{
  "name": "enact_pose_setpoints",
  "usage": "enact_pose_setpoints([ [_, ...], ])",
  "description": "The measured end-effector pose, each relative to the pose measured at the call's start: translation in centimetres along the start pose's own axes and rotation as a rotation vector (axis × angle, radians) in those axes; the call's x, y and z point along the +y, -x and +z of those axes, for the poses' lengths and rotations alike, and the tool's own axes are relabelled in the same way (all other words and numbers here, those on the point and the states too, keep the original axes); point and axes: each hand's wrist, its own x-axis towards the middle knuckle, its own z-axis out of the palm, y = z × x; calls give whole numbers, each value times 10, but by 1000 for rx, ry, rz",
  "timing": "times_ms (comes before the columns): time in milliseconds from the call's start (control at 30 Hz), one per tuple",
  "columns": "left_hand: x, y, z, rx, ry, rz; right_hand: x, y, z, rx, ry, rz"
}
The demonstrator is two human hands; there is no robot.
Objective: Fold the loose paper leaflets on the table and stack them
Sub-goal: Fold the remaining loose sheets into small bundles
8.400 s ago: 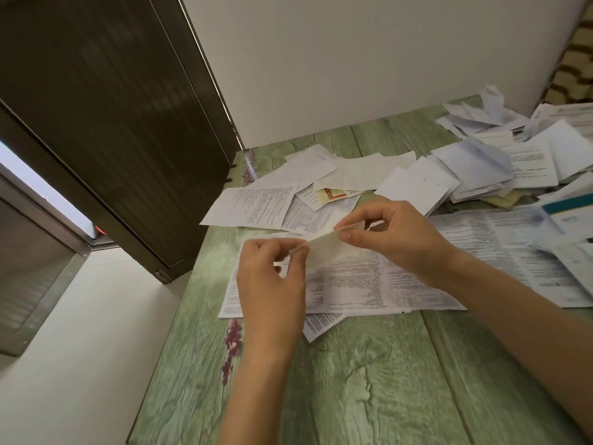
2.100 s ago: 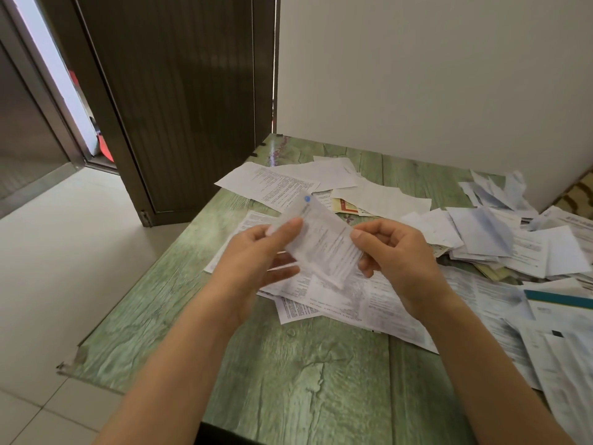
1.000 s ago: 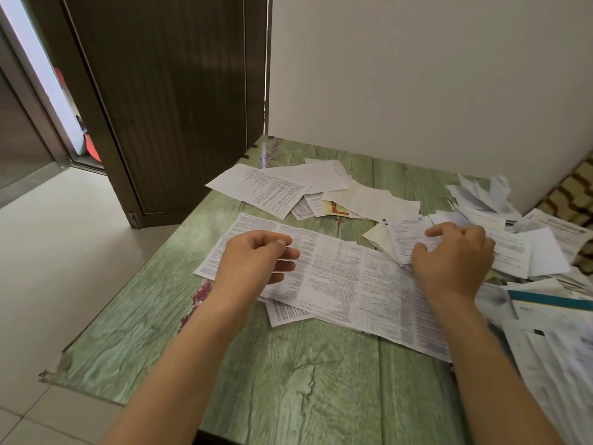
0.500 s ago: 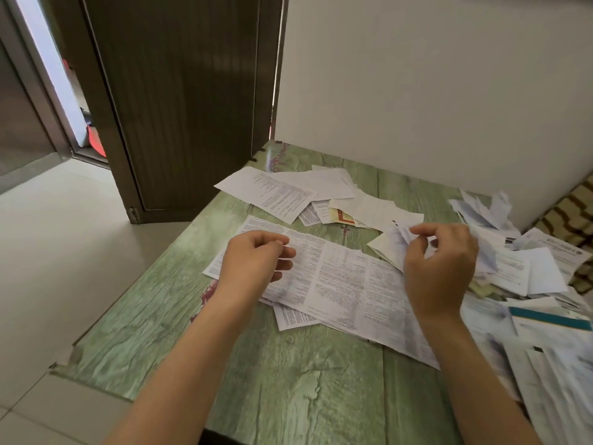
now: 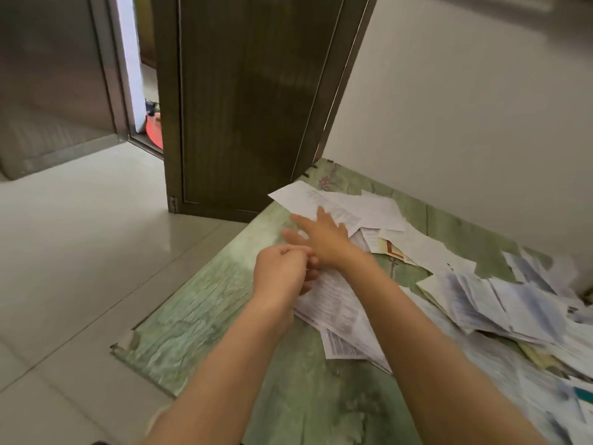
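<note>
Loose printed leaflets lie scattered over the green wooden table (image 5: 205, 319). My right hand (image 5: 321, 237) stretches across to the far left with its fingers straight and spread, the fingertips at the edge of a white leaflet (image 5: 324, 202) near the table's far corner. My left hand (image 5: 282, 273) hovers with loosely curled fingers over the left end of a large unfolded leaflet (image 5: 333, 303); I see nothing held in it. A heap of folded leaflets (image 5: 500, 300) lies to the right. The picture is blurred by motion.
A dark brown door (image 5: 250, 101) stands open just beyond the table's far left corner. A white wall (image 5: 465, 107) runs behind the table. Pale floor tiles (image 5: 73, 252) lie to the left, below the table's chipped left edge.
My right hand has let go of the folded leaflet at the right-hand heap and swung left across the table to the far white leaflet. The view has turned left.
</note>
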Motion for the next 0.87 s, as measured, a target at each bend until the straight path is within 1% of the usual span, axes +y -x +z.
enact_pose_setpoints([
  [33, 1, -1, -1, -5, 13, -9, -1, -4, 4, -21, 14, 1],
  [167, 7, -7, -6, -17, 13, -24, -7, -11, 16, 43, 147, 42],
  [333, 9, -9, -8, -10, -1, -26, -13, -16, 14, 42, 242, 34],
  [400, 9, -8, -8, -14, 2, -31, -14, -16, 13, 58, 209, 41],
  [500, 8, -7, -8, -16, 15, -31, -11, -11, 14, 134, 67, 18],
  [567, 8, -7, -7, -15, 22, -33, -8, -7, 15, 152, 2, -5],
  [667, 9, -9, -6, -12, 10, -32, -7, -4, 15, 105, 64, -19],
  [734, 7, -9, -5, -9, 5, -35, -10, -4, 16, 95, 63, 21],
  [800, 6, -8, -5, -16, 7, -40, -12, -7, 15, 117, 24, 63],
  [867, 6, -7, -5, -26, 17, -44, -12, -11, 13, 184, 0, 79],
])
